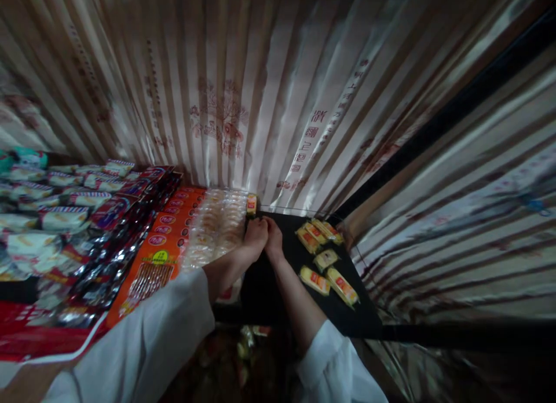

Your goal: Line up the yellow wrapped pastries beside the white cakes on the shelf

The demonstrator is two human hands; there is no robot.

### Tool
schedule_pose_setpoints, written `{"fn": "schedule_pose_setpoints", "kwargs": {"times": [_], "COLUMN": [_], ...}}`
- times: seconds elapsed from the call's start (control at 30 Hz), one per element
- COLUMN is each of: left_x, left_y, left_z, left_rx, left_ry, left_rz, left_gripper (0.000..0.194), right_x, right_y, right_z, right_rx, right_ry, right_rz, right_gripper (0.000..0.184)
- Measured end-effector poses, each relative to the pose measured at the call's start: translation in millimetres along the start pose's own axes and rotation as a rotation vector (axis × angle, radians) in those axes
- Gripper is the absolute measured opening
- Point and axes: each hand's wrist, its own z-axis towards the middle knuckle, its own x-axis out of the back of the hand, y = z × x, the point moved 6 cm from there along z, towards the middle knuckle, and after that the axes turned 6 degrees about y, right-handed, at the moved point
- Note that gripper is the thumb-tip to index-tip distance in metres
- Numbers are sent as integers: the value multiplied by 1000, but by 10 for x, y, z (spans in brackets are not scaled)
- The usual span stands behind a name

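My left hand (255, 236) and my right hand (273, 238) meet knuckle to knuckle over a black shelf (269, 287), both with fingers curled; what they hold is hidden. Just beyond them a small yellow snack packet (251, 205) stands upright against the back. To the right of my right hand several yellow packets (326, 258) lie loose on the shelf. To the left of my left hand lie clear packs of pale round biscuits (215, 226). My sleeves are white.
Orange packs (163, 246), dark red and silver packs (125, 218) and white packs (52, 212) fill the shelf to the left. A striped, printed curtain (243, 102) hangs behind and to the right. The shelf's front edge (391, 329) runs across below my forearms.
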Motion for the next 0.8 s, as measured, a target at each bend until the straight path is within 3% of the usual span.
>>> {"fn": "schedule_pose_setpoints", "kwargs": {"times": [0.17, 0.3, 0.37, 0.47, 0.67, 0.8], "left_x": [249, 537, 731, 1023, 1404, 1430], "left_y": [98, 116, 25, -309, -1196, -1588], "left_z": [-750, -1591, -1994, -2410, -2637, -2644], "left_rx": [14, -203, -262, -170, 180, 367], "left_ry": [-21, -139, -188, -217, -215, -286], "left_rz": [69, 67, 34, 86, 276, 375], "left_gripper": [24, 34, 37, 35, 40, 50], "right_x": [311, 555, 649, 678, 518, 439], "right_y": [-193, -359, -391, -384, -94, 84], "right_z": [-662, -1393, -1794, -2342, -2930, -3089], "right_rx": [-67, -113, -127, -79, -78, -101], "right_ry": [-31, -70, -98, -232, -576, -752], "right_rz": [131, 246, 230, 46, -585, -881], "right_gripper": [30, 34, 35, 29, 33, 36]}}
